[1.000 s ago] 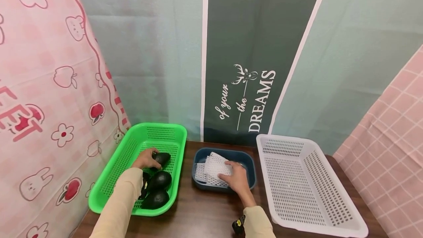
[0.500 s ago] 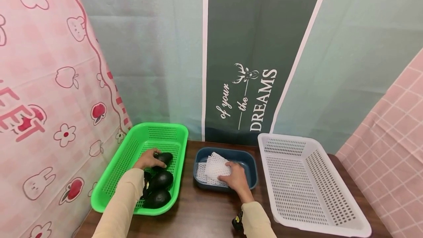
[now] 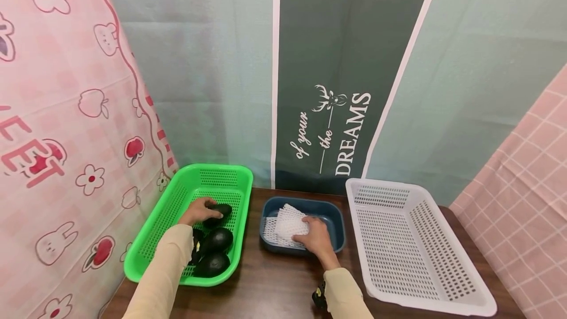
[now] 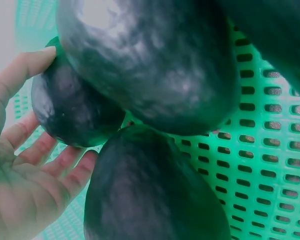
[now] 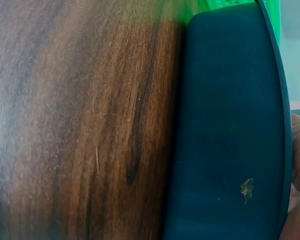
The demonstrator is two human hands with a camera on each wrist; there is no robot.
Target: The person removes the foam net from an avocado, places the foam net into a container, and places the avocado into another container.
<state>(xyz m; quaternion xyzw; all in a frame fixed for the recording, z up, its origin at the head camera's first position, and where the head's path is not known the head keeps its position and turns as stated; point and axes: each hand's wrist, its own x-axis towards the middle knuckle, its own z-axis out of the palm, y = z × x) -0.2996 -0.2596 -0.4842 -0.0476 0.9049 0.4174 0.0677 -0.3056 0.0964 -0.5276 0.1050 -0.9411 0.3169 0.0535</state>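
Note:
Inside the green basket (image 3: 245, 196) my left hand (image 3: 198, 211) grips the farthest dark avocado (image 3: 221, 215). The left wrist view shows the thumb on top of that avocado (image 4: 75, 105) and the fingers along its underside. Nearer me lie more dark avocados (image 3: 220, 239), partly hidden by the wrist strap and sleeve. My right hand (image 3: 317, 238) reaches into the dark blue tray (image 3: 334, 218) and pinches a white foam net sleeve (image 3: 290, 224) between thumb and fingers. Another foam net (image 3: 269, 230) lies to its left. In the right wrist view, the tray's wall (image 5: 225, 120) hides most of that hand.
A white perforated basket (image 3: 390, 245) stands right of the tray on the brown wooden table (image 3: 266, 284). Hanging cloths form the back and sides, a pink printed one (image 3: 88, 112) beside the green basket and a pink checked one (image 3: 531, 186) at right.
The view has shifted slightly. My left hand keeps to the same avocado, its fingers a little closer round it. My right hand stays at the foam net sleeve.

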